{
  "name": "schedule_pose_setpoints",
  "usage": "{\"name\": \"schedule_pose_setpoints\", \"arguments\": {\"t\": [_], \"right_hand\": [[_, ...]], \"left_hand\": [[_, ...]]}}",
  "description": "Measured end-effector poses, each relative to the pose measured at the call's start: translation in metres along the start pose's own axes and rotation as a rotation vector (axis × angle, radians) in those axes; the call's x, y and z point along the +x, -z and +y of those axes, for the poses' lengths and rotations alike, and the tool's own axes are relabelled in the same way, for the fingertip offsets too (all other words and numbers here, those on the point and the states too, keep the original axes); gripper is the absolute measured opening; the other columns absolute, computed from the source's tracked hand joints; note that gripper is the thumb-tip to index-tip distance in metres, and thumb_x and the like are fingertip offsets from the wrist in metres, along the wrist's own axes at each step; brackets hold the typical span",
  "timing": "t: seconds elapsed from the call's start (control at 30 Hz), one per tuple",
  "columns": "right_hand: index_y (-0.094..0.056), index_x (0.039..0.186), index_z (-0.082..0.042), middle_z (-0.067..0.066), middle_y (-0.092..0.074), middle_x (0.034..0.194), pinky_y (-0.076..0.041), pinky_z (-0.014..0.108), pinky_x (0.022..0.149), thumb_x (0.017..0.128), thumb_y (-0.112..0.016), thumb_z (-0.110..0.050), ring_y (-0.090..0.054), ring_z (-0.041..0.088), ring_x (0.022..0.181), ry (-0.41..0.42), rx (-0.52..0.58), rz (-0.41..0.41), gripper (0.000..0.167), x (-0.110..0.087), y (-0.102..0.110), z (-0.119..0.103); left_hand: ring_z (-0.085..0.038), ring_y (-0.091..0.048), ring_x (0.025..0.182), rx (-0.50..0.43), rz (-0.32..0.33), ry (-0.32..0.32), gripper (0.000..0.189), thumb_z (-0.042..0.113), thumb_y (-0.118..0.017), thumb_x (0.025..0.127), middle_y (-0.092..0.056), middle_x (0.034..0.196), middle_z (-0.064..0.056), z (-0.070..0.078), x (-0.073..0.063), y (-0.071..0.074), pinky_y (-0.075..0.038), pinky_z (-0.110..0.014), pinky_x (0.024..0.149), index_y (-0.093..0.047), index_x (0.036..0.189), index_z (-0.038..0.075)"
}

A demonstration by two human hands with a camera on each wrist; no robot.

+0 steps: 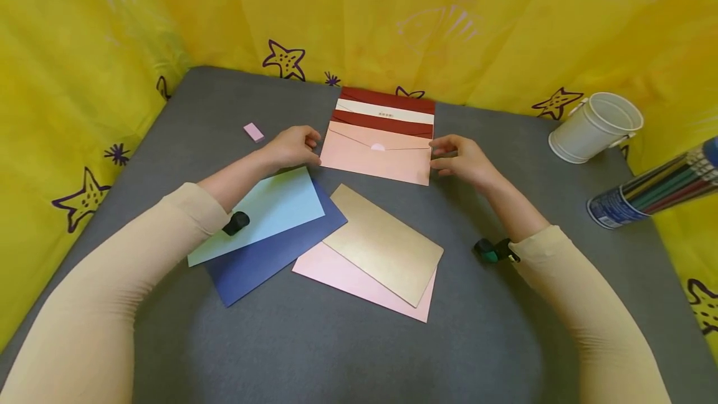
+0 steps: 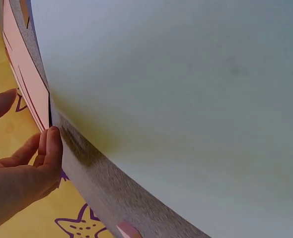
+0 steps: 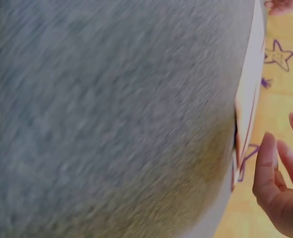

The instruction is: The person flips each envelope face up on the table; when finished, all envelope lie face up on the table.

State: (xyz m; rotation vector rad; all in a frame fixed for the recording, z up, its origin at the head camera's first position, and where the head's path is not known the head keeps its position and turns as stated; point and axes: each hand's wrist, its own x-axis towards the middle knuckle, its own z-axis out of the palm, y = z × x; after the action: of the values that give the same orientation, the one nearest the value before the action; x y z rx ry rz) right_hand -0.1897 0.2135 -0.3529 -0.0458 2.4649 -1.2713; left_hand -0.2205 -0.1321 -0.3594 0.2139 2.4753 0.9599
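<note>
At the back of the table lies a stack of envelopes: a light pink envelope [image 1: 376, 161] in front, overlapping a dark red envelope [image 1: 387, 120], a white one [image 1: 359, 108] and more red behind. My left hand [image 1: 293, 146] is at the pink envelope's left edge, fingers bent, thumb apart from them in the left wrist view. Across from it, my right hand [image 1: 462, 158] has its fingertips right at the right edge, with a gap between thumb and fingers in the right wrist view. Neither hand is closed round the stack.
Nearer me lie a light blue envelope [image 1: 263, 207] over a dark blue one [image 1: 252, 273], and a gold envelope [image 1: 387, 245] over a pink one [image 1: 359, 285]. A pink eraser [image 1: 253, 132] lies back left. A white bucket [image 1: 589, 129] and a pencil-filled tin [image 1: 614, 209] stand right.
</note>
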Motion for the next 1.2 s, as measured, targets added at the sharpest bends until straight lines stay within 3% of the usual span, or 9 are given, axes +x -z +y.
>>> {"name": "schedule_pose_setpoints", "arguments": {"t": [0.17, 0.43, 0.77, 1.0, 1.2], "right_hand": [[-0.052, 0.134, 0.004, 0.024, -0.054, 0.128, -0.056, 0.021, 0.079, 0.093, -0.063, -0.009, -0.058, 0.019, 0.096, 0.054, -0.031, -0.030, 0.045, -0.001, -0.009, -0.008], [-0.059, 0.126, 0.003, 0.023, -0.060, 0.117, -0.053, 0.017, 0.071, 0.089, -0.067, -0.007, -0.060, 0.015, 0.081, 0.130, -0.060, -0.121, 0.039, -0.003, -0.039, -0.025], [-0.065, 0.121, -0.005, 0.015, -0.067, 0.110, -0.052, 0.022, 0.070, 0.087, -0.070, -0.008, -0.064, 0.020, 0.083, 0.233, -0.143, -0.240, 0.034, -0.005, -0.083, -0.051], [-0.064, 0.121, 0.000, 0.015, -0.066, 0.110, -0.061, 0.034, 0.075, 0.090, -0.066, -0.007, -0.069, 0.027, 0.086, 0.226, -0.108, -0.364, 0.031, -0.004, -0.112, -0.068], [-0.063, 0.125, 0.000, 0.015, -0.069, 0.117, -0.060, 0.027, 0.079, 0.091, -0.065, -0.009, -0.067, 0.017, 0.088, 0.154, -0.091, -0.444, 0.035, -0.004, -0.133, -0.079]], "left_hand": [[-0.038, -0.051, 0.125, 0.072, -0.020, -0.048, 0.059, 0.010, -0.069, 0.087, -0.052, 0.139, -0.025, -0.012, -0.014, 0.009, -0.043, -0.048, 0.111, -0.046, 0.139, -0.006], [-0.040, -0.051, 0.124, 0.077, -0.023, -0.071, 0.062, 0.011, -0.073, 0.085, -0.052, 0.139, -0.026, -0.028, -0.035, 0.017, -0.042, -0.050, 0.110, -0.048, 0.138, -0.007], [-0.040, -0.055, 0.120, 0.128, -0.009, -0.091, 0.064, 0.012, -0.080, 0.078, -0.057, 0.133, -0.027, -0.046, -0.050, 0.016, -0.042, -0.051, 0.108, -0.053, 0.132, -0.008], [-0.038, -0.053, 0.109, 0.219, 0.020, -0.143, 0.064, 0.016, -0.086, 0.070, -0.058, 0.117, -0.029, -0.048, -0.055, 0.009, -0.045, -0.051, 0.099, -0.058, 0.120, -0.011], [-0.039, -0.048, 0.109, 0.296, 0.041, -0.107, 0.062, 0.020, -0.089, 0.066, -0.054, 0.114, -0.028, -0.046, -0.059, 0.005, -0.042, -0.051, 0.097, -0.059, 0.112, -0.010]]}}
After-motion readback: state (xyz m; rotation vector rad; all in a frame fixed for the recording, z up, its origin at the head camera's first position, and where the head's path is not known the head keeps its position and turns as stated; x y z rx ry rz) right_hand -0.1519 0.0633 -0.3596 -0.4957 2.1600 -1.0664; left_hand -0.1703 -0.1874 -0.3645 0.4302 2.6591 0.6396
